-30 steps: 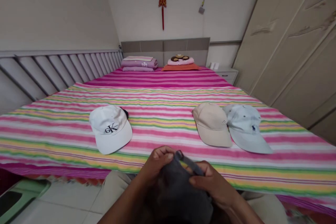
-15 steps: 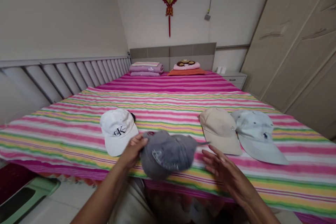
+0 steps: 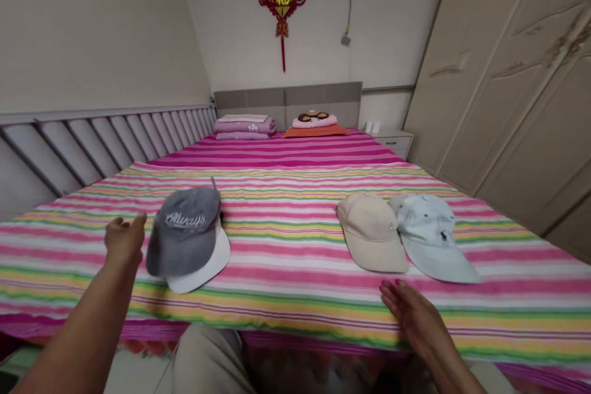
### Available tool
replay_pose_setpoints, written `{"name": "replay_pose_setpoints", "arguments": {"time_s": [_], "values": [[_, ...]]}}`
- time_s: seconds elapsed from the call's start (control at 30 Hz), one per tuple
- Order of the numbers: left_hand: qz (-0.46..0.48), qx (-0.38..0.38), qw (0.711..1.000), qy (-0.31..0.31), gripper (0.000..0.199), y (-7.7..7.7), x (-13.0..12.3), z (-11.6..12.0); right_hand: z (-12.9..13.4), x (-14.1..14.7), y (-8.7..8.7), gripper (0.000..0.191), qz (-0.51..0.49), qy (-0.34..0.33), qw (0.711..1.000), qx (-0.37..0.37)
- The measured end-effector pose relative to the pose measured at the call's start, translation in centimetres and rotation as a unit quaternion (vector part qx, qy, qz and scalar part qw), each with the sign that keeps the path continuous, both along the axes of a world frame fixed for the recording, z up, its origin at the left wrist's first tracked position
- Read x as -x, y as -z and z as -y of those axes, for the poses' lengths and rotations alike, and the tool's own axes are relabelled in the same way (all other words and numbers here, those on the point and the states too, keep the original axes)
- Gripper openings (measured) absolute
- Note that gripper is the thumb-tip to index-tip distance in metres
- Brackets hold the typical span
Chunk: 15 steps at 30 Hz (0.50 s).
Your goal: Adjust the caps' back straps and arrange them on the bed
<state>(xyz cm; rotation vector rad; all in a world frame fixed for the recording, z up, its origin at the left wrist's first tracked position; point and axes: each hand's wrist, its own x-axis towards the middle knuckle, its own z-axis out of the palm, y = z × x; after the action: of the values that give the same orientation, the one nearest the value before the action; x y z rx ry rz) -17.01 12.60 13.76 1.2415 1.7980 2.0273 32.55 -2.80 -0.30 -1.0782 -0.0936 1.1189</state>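
- four caps counted on the striped bed cover (image 3: 286, 246), in two groups well apart.
- grey cap (image 3: 187, 240): over the white cap (image 3: 210, 271), whose brim shows past it; its edge is blurred, so i cannot tell whether it has fully settled.
- left hand (image 3: 124, 240): fingers parted, holding nothing, just beside the grey cap.
- right hand (image 3: 410, 308): fingers extended, nothing held, near the beige cap (image 3: 369, 221) but not touching it.
- light blue cap (image 3: 427, 215): against the beige cap.
- step in hand, in my judgement: setting the grey cap upon the white one, grip given up.
- next move appears to call for the left hand drawing clear without nudging the stack.
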Motion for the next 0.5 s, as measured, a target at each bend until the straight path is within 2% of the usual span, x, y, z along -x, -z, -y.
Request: {"name": "replay_pose_setpoints", "arguments": {"time_s": [0.07,0.13,0.2,0.27,0.33,0.4,0.47,0.5], "values": [[-0.052,0.011,0.997,-0.062,0.056,1.7,-0.7,1.2,-0.6,-0.3,-0.2,0.013,-0.006,0.032,0.999,-0.007],[-0.135,0.003,0.989,-0.061,0.059,3.8,-2.3,2.6,-1.4,-0.6,-0.6,0.011,-0.017,0.044,0.999,-0.006],[-0.345,-0.023,0.937,-0.048,0.055,6.5,-4.5,3.9,-2.4,-0.9,-1.0,0.011,-0.033,0.041,0.999,0.003],[-0.425,-0.067,0.903,0.001,0.048,9.5,-7.0,5.2,-3.4,-1.1,-1.3,0.012,-0.049,0.026,0.998,0.013],[-0.435,-0.079,0.89,0.114,0.039,12.5,-9.9,6.6,-4.3,-1.2,-1.7,0.015,-0.063,0.003,0.998,0.019],[-0.376,-0.056,0.887,0.261,0.033,14.7,-13.1,8.0,-4.7,-0.8,-2.0,0.02,-0.075,-0.024,0.997,0.012],[-0.244,0.031,0.879,0.408,0.028,15.8,-16.6,9.2,-4.4,-0.1,-2.4,0.023,-0.091,-0.054,0.994,-0.008],[-0.152,0.111,0.864,0.466,0.026,15.8,-18.3,9.6,-3.9,0.5,-2.6,0.024,-0.1,-0.07,0.992,-0.021]]}}
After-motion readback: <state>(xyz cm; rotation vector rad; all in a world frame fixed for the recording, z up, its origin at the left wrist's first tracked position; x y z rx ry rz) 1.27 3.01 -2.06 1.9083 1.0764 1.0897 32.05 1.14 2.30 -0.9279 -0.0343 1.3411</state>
